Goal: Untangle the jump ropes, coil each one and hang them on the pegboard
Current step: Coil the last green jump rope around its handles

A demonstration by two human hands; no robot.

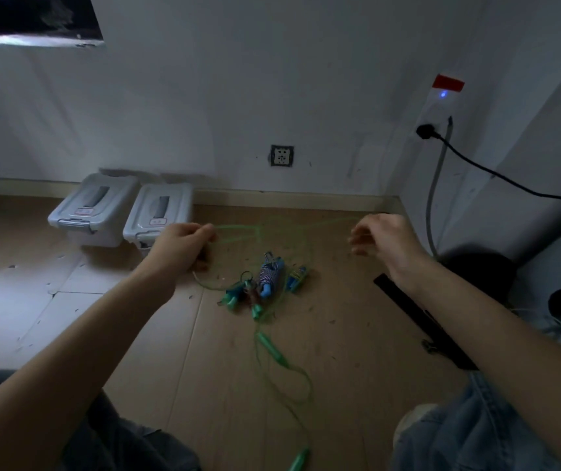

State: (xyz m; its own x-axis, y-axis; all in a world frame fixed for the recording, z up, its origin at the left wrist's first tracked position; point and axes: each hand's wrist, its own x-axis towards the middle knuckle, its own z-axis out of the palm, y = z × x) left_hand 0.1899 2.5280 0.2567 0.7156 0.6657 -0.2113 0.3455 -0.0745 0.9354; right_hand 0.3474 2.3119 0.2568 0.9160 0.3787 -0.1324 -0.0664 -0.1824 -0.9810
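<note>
Dim wooden floor (204, 351) holds a tangled pile of jump ropes (265, 283), its strands hard to separate. Above it, the left hand (184, 246) and right hand (384, 239), fingers curled, pinch a blurred green rope (238, 227) stretched between them.

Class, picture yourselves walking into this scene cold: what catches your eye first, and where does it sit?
First, the two raised hands: the left hand and right hand stretch a thin green rope between them above the floor. Below it, mid-floor, lies a bright tangle of jump ropes with green and blue handles. Two grey lidded bins stand by the wall at left.
</note>
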